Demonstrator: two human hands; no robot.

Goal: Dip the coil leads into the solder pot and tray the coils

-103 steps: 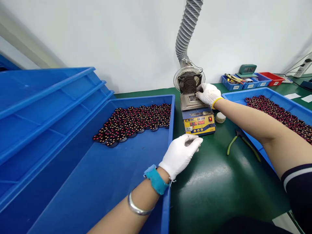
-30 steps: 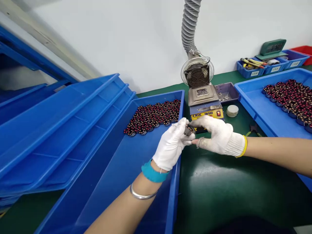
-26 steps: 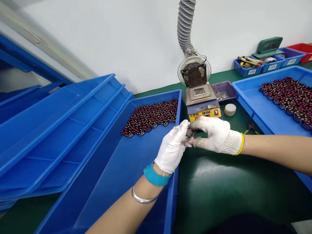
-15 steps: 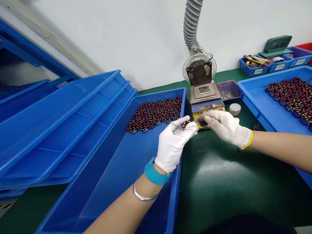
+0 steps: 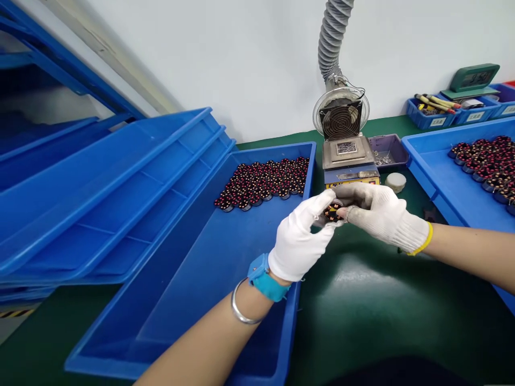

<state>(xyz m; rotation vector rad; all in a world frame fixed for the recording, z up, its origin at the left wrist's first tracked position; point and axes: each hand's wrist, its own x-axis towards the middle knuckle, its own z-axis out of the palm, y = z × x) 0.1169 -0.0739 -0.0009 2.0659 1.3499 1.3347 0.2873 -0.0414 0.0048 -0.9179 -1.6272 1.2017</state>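
Observation:
In its white glove, my left hand (image 5: 301, 238) pinches a small round black part (image 5: 333, 210) by the edge. The part's face shows copper-coloured spots and is turned up toward me. My right hand (image 5: 378, 212), in a white knit glove with grey-stained fingers, closes on the part's right side with the thumb on its face; the other fingers are partly hidden behind it. Both hands are held just in front of a solder pot (image 5: 348, 153) with a square opening on top.
Similar parts (image 5: 267, 182) fill the far end of the left blue tray (image 5: 193, 300); more parts (image 5: 488, 166) lie in the right blue tray (image 5: 432, 166). A fan with a duct (image 5: 336, 43) stands behind the pot. A round white tin (image 5: 396, 182) and purple bin (image 5: 388, 150) sit beside it.
The part has been tilted so its spotted face shows more. My right hand has come in closer, its thumb now on the part. The view has shifted slightly left.

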